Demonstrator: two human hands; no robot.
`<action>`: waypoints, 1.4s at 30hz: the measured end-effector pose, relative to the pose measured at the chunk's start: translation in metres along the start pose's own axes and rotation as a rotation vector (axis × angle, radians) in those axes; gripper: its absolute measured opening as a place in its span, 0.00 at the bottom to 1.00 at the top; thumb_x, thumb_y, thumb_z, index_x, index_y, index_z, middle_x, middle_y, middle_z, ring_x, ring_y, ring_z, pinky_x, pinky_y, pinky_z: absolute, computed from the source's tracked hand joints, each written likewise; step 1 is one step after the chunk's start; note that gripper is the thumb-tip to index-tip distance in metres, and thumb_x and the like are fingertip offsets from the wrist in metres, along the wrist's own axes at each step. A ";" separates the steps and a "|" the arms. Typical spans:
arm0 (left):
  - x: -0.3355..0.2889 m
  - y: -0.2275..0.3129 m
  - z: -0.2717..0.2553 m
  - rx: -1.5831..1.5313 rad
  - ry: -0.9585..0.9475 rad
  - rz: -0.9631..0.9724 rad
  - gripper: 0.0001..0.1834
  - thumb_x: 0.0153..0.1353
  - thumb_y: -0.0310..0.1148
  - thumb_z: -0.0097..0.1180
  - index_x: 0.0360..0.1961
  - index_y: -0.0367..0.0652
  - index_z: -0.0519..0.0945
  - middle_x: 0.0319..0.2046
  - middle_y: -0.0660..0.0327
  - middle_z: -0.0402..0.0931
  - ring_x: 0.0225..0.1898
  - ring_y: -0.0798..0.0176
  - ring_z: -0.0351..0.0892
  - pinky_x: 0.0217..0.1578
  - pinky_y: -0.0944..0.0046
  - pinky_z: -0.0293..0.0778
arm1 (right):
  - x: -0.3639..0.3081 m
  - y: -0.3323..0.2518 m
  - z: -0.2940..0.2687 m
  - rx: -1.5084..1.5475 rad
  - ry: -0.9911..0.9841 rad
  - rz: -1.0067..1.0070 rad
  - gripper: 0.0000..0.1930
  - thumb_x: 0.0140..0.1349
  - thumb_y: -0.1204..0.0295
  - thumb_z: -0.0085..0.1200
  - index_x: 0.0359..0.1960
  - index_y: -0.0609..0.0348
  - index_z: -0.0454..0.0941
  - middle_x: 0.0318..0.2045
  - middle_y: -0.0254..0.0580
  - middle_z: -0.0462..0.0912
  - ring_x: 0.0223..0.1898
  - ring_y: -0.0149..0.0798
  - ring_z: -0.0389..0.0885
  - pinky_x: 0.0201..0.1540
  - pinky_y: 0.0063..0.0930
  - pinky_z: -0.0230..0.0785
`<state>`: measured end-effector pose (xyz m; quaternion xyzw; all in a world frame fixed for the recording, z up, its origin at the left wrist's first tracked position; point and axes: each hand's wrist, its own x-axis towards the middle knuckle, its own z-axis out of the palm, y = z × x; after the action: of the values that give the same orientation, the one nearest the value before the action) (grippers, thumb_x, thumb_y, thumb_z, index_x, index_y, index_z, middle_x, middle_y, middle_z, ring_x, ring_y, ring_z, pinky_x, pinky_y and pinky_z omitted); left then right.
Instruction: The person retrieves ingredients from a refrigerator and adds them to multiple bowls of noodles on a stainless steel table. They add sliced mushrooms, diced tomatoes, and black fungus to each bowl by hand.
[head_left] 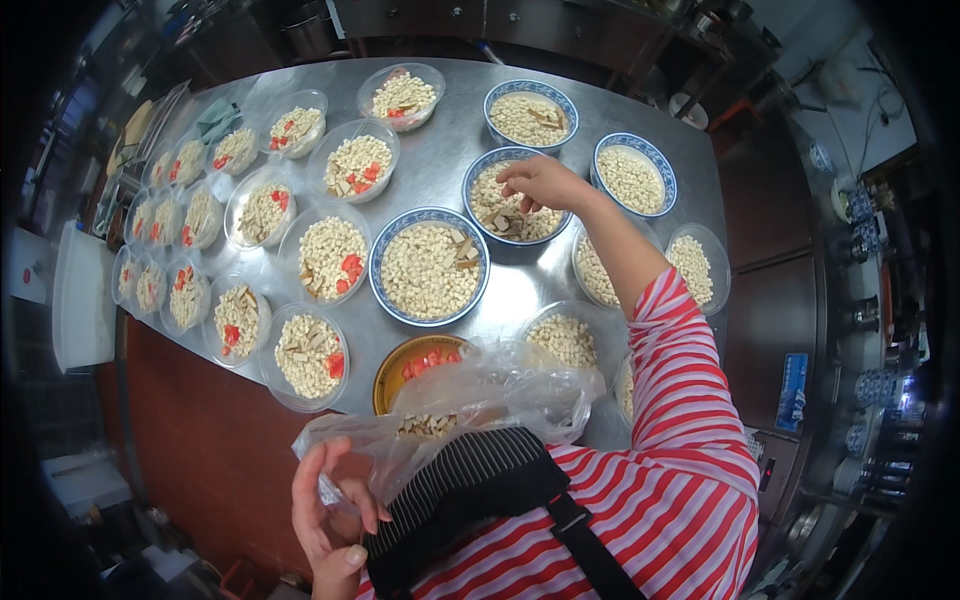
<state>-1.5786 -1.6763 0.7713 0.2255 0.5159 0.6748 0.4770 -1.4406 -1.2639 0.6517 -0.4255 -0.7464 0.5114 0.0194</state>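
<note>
My right hand [540, 184] reaches over a blue-and-white bowl [483, 172] of pale kernels with brown slices on top. Its fingers point down and are drawn together; whatever they hold is too small to make out. At the lower left, my left hand [328, 515] grips the edge of a clear plastic bag [500, 385]. Brown cut pieces [428, 426] show inside the bag. Just beyond it, partly covered, sits a yellow-brown bowl [392, 376] with red pieces [431, 361]. Another patterned bowl [428, 268] holds kernels and a few brown slices.
Many clear plastic bowls [309, 357] of kernels, several topped with red and brown pieces, crowd the left of the steel table [450, 135]. More patterned bowls [634, 176] stand at the far right. Clear bowls [697, 266] of plain kernels sit beside my right arm.
</note>
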 end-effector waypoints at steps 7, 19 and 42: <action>-0.011 0.010 -0.007 0.026 -0.071 0.034 0.54 0.36 0.39 0.67 0.62 0.36 0.48 0.61 0.51 0.51 0.24 0.69 0.66 0.29 0.68 0.71 | -0.139 -0.083 0.039 0.287 -0.325 -0.493 0.11 0.62 0.70 0.43 0.41 0.60 0.74 0.26 0.36 0.78 0.19 0.23 0.76 0.20 0.14 0.68; -0.035 0.024 -0.024 -0.064 -0.464 0.018 0.53 0.35 0.26 0.61 0.63 0.37 0.44 0.62 0.46 0.44 0.25 0.71 0.68 0.31 0.71 0.71 | -0.162 -0.070 0.249 -0.243 -0.307 -0.096 0.15 0.51 0.71 0.49 0.42 0.53 0.74 0.40 0.43 0.77 0.45 0.46 0.73 0.49 0.39 0.62; -0.041 0.021 -0.013 -0.073 -0.355 0.075 0.53 0.38 0.40 0.68 0.61 0.35 0.50 0.59 0.43 0.49 0.23 0.63 0.72 0.22 0.69 0.74 | -0.182 -0.041 0.253 -0.339 -0.043 -0.287 0.15 0.54 0.65 0.44 0.42 0.51 0.76 0.39 0.46 0.78 0.42 0.47 0.76 0.44 0.42 0.66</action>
<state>-1.5800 -1.7185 0.7932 0.3424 0.3900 0.6602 0.5429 -1.4674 -1.5769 0.6376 -0.3011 -0.8748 0.3796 0.0043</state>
